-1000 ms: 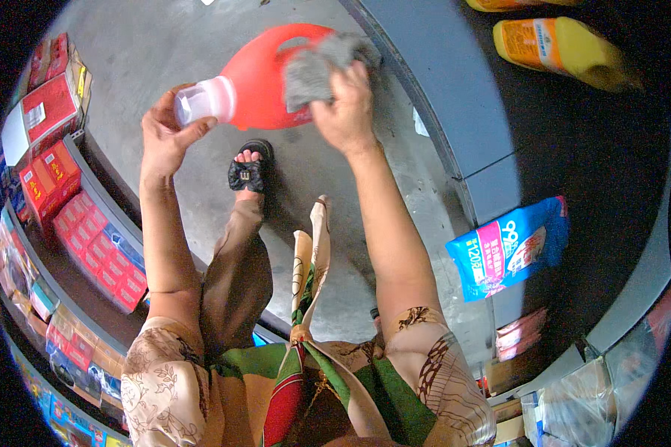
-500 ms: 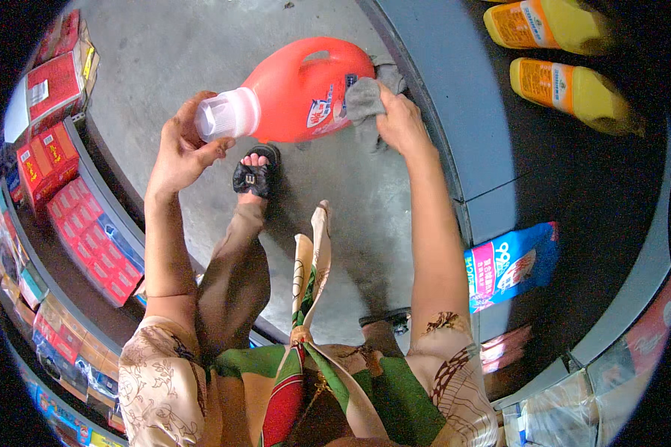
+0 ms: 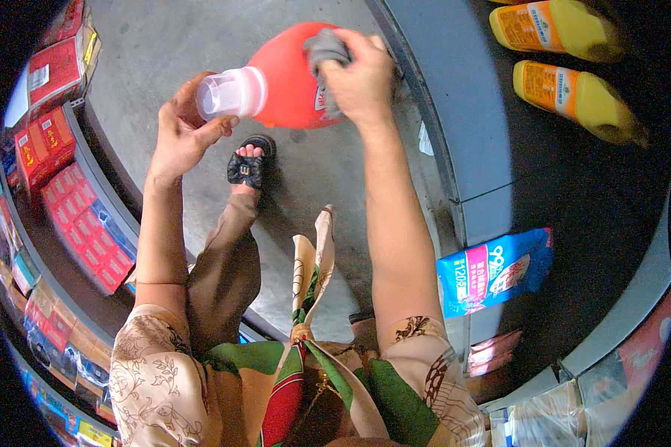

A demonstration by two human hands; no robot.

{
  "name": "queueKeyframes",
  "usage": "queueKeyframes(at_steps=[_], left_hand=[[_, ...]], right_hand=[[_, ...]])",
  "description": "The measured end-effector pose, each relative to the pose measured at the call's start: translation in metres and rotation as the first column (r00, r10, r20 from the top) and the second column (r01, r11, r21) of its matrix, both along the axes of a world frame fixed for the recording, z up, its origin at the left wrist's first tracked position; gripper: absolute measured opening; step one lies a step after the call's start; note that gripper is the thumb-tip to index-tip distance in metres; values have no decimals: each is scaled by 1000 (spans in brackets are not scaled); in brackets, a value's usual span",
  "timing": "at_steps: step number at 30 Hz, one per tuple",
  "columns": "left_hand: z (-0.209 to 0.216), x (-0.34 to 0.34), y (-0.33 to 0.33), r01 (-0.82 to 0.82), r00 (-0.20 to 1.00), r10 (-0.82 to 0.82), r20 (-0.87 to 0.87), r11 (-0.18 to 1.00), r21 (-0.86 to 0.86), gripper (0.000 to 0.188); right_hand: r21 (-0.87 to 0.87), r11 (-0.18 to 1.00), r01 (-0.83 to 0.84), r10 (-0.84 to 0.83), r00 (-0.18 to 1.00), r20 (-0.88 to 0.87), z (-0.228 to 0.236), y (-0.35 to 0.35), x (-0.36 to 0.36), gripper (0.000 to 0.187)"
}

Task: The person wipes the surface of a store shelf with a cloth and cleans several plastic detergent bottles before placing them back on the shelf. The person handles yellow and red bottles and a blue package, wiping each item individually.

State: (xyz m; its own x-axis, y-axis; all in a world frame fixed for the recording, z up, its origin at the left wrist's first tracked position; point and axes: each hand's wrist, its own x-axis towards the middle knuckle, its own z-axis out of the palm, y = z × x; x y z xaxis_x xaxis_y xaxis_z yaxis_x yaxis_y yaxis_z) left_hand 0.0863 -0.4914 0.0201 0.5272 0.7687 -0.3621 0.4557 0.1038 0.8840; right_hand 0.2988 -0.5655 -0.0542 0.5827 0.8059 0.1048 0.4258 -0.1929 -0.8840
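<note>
A large red detergent bottle (image 3: 285, 71) with a clear white cap lies sideways in the air above the floor. Its cap end is gripped by my left hand (image 3: 184, 128), fingers wrapped behind the cap and thumb at its near side. My right hand (image 3: 365, 78) is closed on a grey cloth (image 3: 326, 54), pressed against the bottle's side. Hand and cloth cover most of the label and the handle end, so the bottle's base is hidden.
On the right a grey shelf (image 3: 484, 149) carries yellow bottles (image 3: 566, 93) lying toward the back and a blue packet (image 3: 496, 272) nearer me. Shelves on the left hold red boxes (image 3: 46, 145) and pink packs (image 3: 89, 231). My sandalled foot (image 3: 247, 164) stands on the concrete floor.
My right hand has moved the cloth left and up, from the bottle's base end onto its body near the handle. The left hand keeps its grip on the cap end.
</note>
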Motion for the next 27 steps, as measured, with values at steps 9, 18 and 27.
queueKeyframes(at_steps=[9,18,27], left_hand=[[-5,10,24,-85,989,81,-124,996,-30,49],[-13,-50,-1,44,979,-63,-194,994,-101,50],[6,-41,-39,463,869,-361,-337,834,300,63]], right_hand=[[-73,984,-162,171,977,131,-71,5,-1,34],[-180,981,73,-107,977,-183,-88,-45,14,32],[-384,874,-298,328,945,13,-59,-27,41,33]])
